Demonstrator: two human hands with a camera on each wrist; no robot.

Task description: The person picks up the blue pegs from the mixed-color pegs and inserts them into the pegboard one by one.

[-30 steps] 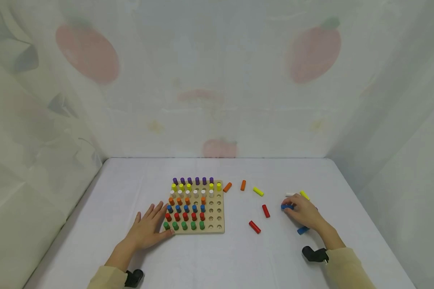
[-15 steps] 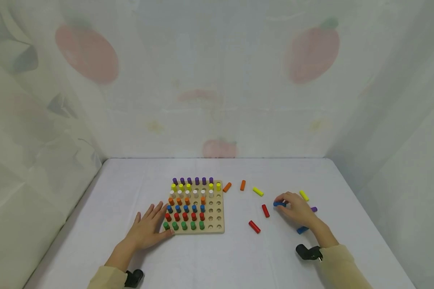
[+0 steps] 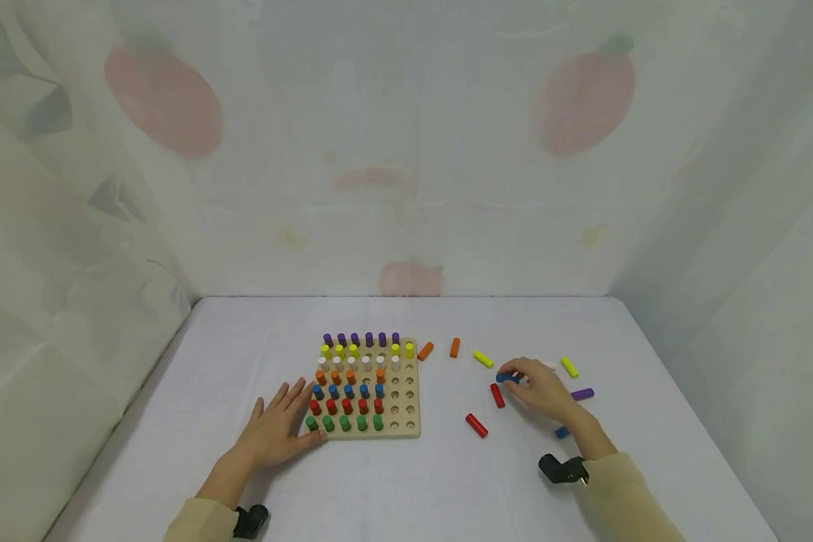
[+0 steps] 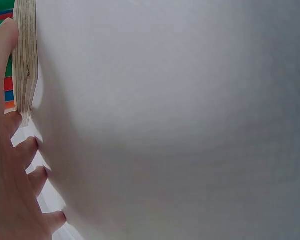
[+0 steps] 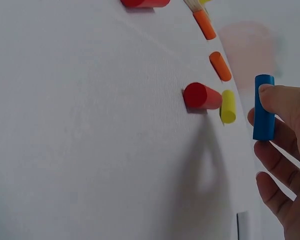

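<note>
My right hand [image 3: 538,390] pinches a blue peg [image 5: 264,107] between thumb and fingers, above the white cloth. In the head view that peg overlaps the area just above a red peg [image 3: 497,396]. My left hand [image 3: 271,430] lies with fingers spread at the left edge of a wooden pegboard [image 3: 415,429], thumb at its near left corner beside a green peg [image 3: 311,424]. Upright pegs fill much of the board in rows of purple, yellow, white, orange, blue, red and green. Bare holes show mostly on its right side.
Loose pegs lie right of the board: orange ones [image 3: 455,348], a yellow peg [image 3: 483,359], a second red peg [image 3: 476,425]. Beyond my right hand lie another yellow peg [image 3: 569,367], a purple peg [image 3: 583,394] and a partly covered blue one [image 3: 562,432].
My right hand has moved left with the blue peg, away from the far right pegs; the purple peg there now shows more fully. My left hand has stayed still.
</note>
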